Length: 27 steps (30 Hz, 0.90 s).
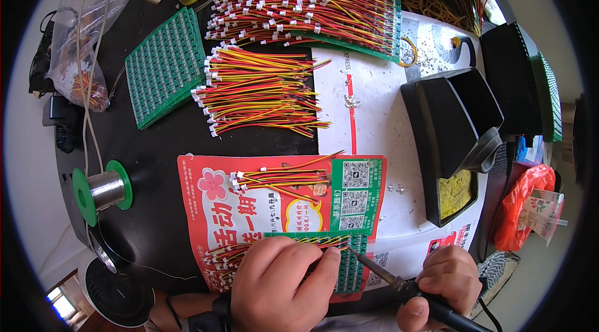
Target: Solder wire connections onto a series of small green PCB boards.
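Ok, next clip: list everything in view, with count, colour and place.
Circuit board panel: one, green, under the hands.
Soldering iron: one, black handle, tip on that panel.
Leaflet: one, red and green, beneath the panel.
Small wire bundle: one, red-yellow, on the leaflet.
Loose wire pile: one, red-yellow, table centre.
Bare board stack: one, green, upper left.
Wired boards: several, far edge.
Solder spool: one, green flanges, left.
Iron stand: one, black, yellow sponge, right.
Plastic bag: one, red, far right.
Left hand: pressing wires onto the panel.
Right hand: gripping the iron.
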### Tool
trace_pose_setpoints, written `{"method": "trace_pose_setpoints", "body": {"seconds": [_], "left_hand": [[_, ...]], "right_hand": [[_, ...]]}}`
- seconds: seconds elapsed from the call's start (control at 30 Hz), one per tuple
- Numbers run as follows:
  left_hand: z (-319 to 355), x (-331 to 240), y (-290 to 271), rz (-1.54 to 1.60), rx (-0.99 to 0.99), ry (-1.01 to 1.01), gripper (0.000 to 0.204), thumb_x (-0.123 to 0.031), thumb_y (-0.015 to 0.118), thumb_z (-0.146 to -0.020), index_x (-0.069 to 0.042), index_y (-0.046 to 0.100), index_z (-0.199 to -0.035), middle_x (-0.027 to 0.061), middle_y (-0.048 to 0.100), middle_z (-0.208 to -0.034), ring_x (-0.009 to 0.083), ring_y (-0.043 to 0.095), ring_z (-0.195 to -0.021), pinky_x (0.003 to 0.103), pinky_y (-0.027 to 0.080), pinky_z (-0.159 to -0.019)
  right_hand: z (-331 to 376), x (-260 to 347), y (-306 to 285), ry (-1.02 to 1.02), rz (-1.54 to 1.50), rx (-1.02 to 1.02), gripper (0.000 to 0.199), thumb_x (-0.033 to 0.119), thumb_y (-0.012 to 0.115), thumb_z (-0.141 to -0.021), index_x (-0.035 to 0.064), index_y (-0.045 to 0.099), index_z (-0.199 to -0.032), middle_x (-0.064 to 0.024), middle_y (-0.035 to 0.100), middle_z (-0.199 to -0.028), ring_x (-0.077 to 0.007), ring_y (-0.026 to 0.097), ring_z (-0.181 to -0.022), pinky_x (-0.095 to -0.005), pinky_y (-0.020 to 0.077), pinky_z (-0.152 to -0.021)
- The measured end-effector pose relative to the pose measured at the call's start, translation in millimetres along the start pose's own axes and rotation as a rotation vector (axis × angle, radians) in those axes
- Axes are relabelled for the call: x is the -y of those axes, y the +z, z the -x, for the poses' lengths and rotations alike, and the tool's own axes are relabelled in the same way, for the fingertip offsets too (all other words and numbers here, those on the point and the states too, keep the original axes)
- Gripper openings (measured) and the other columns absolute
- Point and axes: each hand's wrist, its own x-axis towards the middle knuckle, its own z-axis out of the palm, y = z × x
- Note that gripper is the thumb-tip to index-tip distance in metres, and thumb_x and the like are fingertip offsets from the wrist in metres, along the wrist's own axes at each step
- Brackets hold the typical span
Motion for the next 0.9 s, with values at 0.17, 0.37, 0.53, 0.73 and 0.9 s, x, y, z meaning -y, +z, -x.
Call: {"method": "trace_pose_setpoints", "body": {"seconds": [0.17,0.37,0.53,0.73,0.9], "left_hand": [[4,3,0,-0.005,-0.011,0.039,0.014,0.006,0.073,-0.076,0.003,0.072,-0.09,0.011,0.062,-0.084,0.0281,0.061,-0.074,0.037,0.051,-0.066],[3,1,2,-0.026,-0.025,0.037,0.014,0.006,0.073,-0.076,0.003,0.072,-0.089,0.0112,0.062,-0.084,0.0282,0.061,-0.074,0.037,0.051,-0.066],[1,-1,-1,-0.024,0.004,-0.001,0.014,0.006,0.072,-0.076,0.003,0.072,-0.09,0.0116,0.062,-0.085,0.0285,0.06,-0.074,0.038,0.051,-0.067],[-1,-2,-2,-0.009,0.018,-0.005,0.014,0.007,0.072,-0.077,0.005,0.071,-0.091,0.012,0.062,-0.085,0.0295,0.06,-0.075,0.038,0.051,-0.068],[-1,-10,-5,-0.005,0.043,-0.069,0.016,0.006,0.07,-0.077,0.005,0.072,-0.092,0.0122,0.062,-0.086,0.0298,0.06,-0.075,0.038,0.051,-0.068]], "right_hand": [[1,0,1,0.002,-0.003,-0.013,0.023,0.012,0.071,-0.087,-0.0045,0.056,-0.09,-0.0102,0.055,-0.062,-0.0199,0.05,-0.051,-0.0336,0.0411,-0.048],[7,-2,5,-0.027,-0.023,-0.156,0.026,0.015,0.072,-0.088,-0.0043,0.055,-0.091,-0.0093,0.053,-0.062,-0.0191,0.049,-0.051,-0.0334,0.0409,-0.047],[5,-4,4,-0.026,-0.042,-0.107,0.026,0.015,0.072,-0.087,-0.0039,0.055,-0.091,-0.01,0.053,-0.064,-0.0192,0.049,-0.051,-0.033,0.0413,-0.047],[4,-1,-1,-0.015,-0.015,-0.032,0.028,0.017,0.073,-0.086,-0.0045,0.056,-0.094,-0.0109,0.054,-0.067,-0.0207,0.051,-0.055,-0.0347,0.0429,-0.05],[13,-3,3,-0.066,0.004,-0.163,0.03,0.018,0.071,-0.087,-0.0046,0.056,-0.098,-0.012,0.054,-0.07,-0.0213,0.05,-0.056,-0.0355,0.0436,-0.052]]}}
